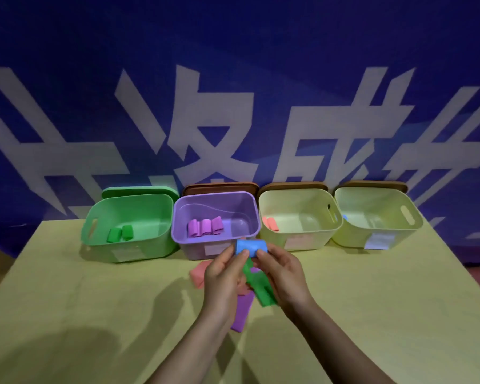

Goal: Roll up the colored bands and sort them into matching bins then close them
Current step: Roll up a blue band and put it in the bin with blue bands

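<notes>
Both hands hold a rolled blue band (250, 247) above the table, in front of the purple bin (250, 234). My left hand (225, 273) pinches its left side and my right hand (281, 275) its right side. Under the hands lie loose flat bands: a green one (262, 291), a purple one (243, 311) and a pink one (198, 275). The green bin (94, 239) holds two green rolls (120, 233). Three purple rolls (205, 227) lie in the purple bin. A pale yellow bin (336, 225) holds a pink roll (270, 223), and the far-right pale bin (410, 217) shows a bit of blue (344, 217).
The four open bins stand in a row at the back of the yellow-green table (94, 314). Their lids lean behind them: a green lid (139, 191) and brown lids (219, 187). A blue banner with white characters hangs behind.
</notes>
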`<state>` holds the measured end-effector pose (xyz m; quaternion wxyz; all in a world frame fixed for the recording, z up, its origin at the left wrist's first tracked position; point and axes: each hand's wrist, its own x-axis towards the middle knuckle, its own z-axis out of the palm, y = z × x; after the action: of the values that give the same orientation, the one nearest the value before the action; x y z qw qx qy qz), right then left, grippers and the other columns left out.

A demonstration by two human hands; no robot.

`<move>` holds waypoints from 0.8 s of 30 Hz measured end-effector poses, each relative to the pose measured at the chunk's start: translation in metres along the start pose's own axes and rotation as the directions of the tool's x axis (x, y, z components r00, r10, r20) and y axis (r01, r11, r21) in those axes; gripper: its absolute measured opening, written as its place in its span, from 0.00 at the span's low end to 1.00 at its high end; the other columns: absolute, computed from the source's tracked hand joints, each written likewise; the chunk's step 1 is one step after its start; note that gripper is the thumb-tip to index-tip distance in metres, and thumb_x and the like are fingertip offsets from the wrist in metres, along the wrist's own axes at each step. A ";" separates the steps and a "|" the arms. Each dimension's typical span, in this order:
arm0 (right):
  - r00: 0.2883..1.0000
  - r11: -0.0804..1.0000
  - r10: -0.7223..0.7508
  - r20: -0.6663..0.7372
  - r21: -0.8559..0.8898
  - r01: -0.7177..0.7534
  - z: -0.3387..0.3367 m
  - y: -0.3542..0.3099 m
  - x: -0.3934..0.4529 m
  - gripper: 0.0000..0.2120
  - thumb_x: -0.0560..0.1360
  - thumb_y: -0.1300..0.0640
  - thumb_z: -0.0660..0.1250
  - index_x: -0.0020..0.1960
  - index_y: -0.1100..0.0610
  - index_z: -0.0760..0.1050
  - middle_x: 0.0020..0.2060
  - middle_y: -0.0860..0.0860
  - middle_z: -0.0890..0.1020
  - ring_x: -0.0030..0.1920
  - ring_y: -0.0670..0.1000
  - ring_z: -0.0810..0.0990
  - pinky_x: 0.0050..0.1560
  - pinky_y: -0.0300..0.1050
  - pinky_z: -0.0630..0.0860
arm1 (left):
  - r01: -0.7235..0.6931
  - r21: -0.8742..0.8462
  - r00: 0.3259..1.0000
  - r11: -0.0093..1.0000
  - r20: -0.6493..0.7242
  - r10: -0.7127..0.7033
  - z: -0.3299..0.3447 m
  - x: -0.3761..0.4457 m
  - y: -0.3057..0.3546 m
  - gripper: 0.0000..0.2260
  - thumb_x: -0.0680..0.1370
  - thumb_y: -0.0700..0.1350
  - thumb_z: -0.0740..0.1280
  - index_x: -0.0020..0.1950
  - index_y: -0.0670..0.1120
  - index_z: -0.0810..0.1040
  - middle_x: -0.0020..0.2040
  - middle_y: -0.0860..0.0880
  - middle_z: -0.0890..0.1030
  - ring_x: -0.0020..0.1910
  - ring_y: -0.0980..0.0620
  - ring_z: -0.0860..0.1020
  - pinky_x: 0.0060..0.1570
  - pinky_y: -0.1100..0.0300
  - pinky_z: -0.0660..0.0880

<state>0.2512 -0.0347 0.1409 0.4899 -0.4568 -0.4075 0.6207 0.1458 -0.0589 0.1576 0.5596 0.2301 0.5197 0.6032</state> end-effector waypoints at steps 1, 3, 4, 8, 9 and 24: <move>1.000 0.999 -0.005 0.005 0.035 0.005 -0.015 -0.005 0.004 0.05 0.75 0.63 0.68 0.48 0.58 0.82 0.41 0.52 0.85 0.41 0.47 0.81 0.47 0.42 0.76 | -0.004 0.012 1.000 1.000 -0.011 0.004 0.015 0.000 -0.006 0.09 0.78 0.36 0.65 0.55 0.42 0.81 0.25 0.53 0.71 0.24 0.58 0.64 0.28 0.63 0.64; 1.000 0.996 -0.016 0.000 0.091 0.015 -0.045 -0.014 0.009 0.08 0.70 0.59 0.69 0.48 0.59 0.82 0.40 0.54 0.84 0.41 0.48 0.81 0.47 0.42 0.76 | -0.035 0.045 0.999 0.998 -0.013 0.036 0.046 0.002 -0.020 0.08 0.78 0.37 0.65 0.54 0.43 0.81 0.31 0.48 0.73 0.26 0.57 0.66 0.29 0.61 0.63; 1.000 0.993 -0.017 -0.002 0.113 0.017 -0.061 -0.017 0.013 0.10 0.69 0.58 0.68 0.49 0.61 0.81 0.40 0.54 0.84 0.41 0.49 0.80 0.47 0.43 0.76 | -0.057 0.061 0.998 0.996 -0.009 0.058 0.061 0.003 -0.027 0.07 0.78 0.37 0.65 0.52 0.43 0.81 0.34 0.45 0.72 0.27 0.57 0.64 0.28 0.63 0.62; 0.999 0.989 -0.042 -0.001 0.140 0.042 -0.118 -0.029 0.021 0.08 0.71 0.62 0.68 0.48 0.64 0.78 0.37 0.54 0.82 0.39 0.49 0.79 0.44 0.40 0.75 | -0.151 0.113 0.989 0.982 0.018 0.150 0.119 0.006 -0.055 0.06 0.79 0.36 0.62 0.52 0.42 0.78 0.33 0.46 0.69 0.25 0.59 0.61 0.24 0.68 0.59; 0.999 0.989 -0.048 -0.004 0.140 0.049 -0.133 -0.032 0.022 0.06 0.71 0.63 0.68 0.47 0.64 0.78 0.36 0.54 0.82 0.37 0.48 0.78 0.42 0.39 0.75 | -0.165 0.119 0.986 0.979 0.036 0.162 0.133 0.005 -0.062 0.06 0.80 0.36 0.62 0.53 0.41 0.77 0.30 0.49 0.68 0.24 0.60 0.60 0.23 0.68 0.58; 0.965 0.975 0.098 -0.243 0.220 -0.043 -0.321 -0.070 0.075 0.13 0.77 0.69 0.59 0.54 0.60 0.80 0.46 0.55 0.81 0.45 0.49 0.78 0.48 0.43 0.73 | 0.030 0.271 0.984 0.962 0.162 -0.076 0.298 0.030 -0.145 0.06 0.78 0.41 0.66 0.50 0.44 0.82 0.37 0.51 0.80 0.33 0.55 0.73 0.34 0.63 0.68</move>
<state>0.5702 0.0711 0.1146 0.5612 -0.4912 -0.2566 0.6147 0.4568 0.0549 0.1259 0.5818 0.3403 0.5524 0.4905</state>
